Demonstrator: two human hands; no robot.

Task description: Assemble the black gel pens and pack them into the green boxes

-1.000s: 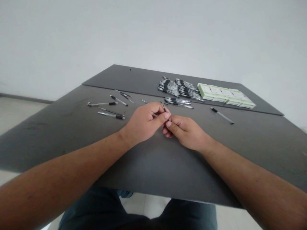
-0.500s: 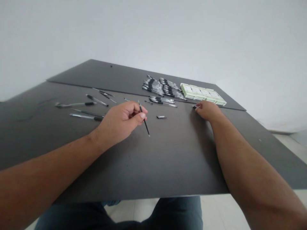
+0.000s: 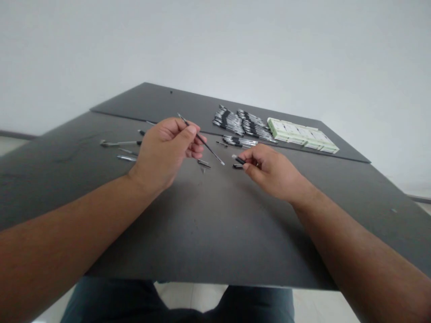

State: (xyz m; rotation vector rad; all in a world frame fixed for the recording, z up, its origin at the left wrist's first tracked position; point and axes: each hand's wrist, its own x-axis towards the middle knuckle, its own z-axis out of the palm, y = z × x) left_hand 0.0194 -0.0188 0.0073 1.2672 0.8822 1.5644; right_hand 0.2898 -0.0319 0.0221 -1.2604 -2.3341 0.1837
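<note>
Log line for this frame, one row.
left hand: pinches pen refill | right hand: holds black pen pieces | nearby: pen part | far: pens, boxes

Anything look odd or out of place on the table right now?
Yes, a pen looks taken apart. The left hand holds a thin black rod, the right hand pinches short black pieces, and a small metal-tipped piece lies loose on the table, unlike the neatly stacked pens beyond.
</note>
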